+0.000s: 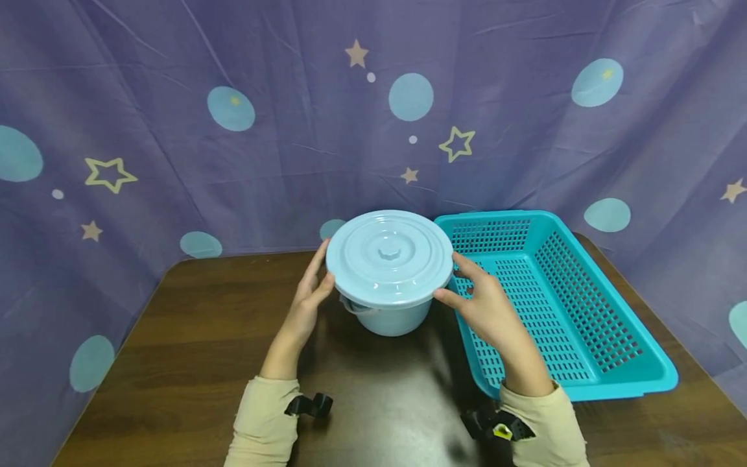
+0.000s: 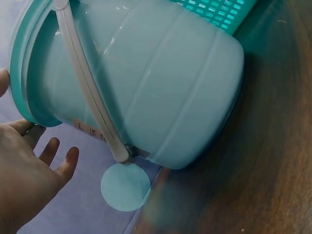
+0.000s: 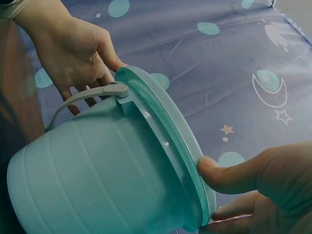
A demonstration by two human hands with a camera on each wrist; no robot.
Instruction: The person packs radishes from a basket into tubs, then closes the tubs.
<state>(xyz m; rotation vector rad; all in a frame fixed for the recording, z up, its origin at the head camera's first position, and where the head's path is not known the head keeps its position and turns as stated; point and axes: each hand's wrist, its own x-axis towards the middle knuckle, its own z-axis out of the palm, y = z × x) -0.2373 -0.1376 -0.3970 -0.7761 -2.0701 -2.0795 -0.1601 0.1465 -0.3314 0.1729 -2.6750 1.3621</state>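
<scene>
A light blue bucket (image 1: 393, 321) stands upright on the table, covered by a round light blue lid (image 1: 390, 259) with a small raised knob in its centre. My left hand (image 1: 303, 305) holds the lid's left edge, thumb toward me and fingers farther back. On the opposite side my right hand (image 1: 490, 308) grips the rim between thumb and fingers. The right wrist view shows the right thumb (image 3: 229, 175) pressed on the lid's edge. A pale grey carrying handle (image 2: 90, 87) hangs down against the bucket's side. In the left wrist view some left fingers lie beneath the rim.
A turquoise perforated basket (image 1: 607, 279) sits right of the bucket, under the right forearm in the head view. The brown wooden table (image 1: 192, 344) ends at a purple curtain (image 1: 292, 130) with stars and dots. Black straps (image 1: 309, 405) circle both wrists.
</scene>
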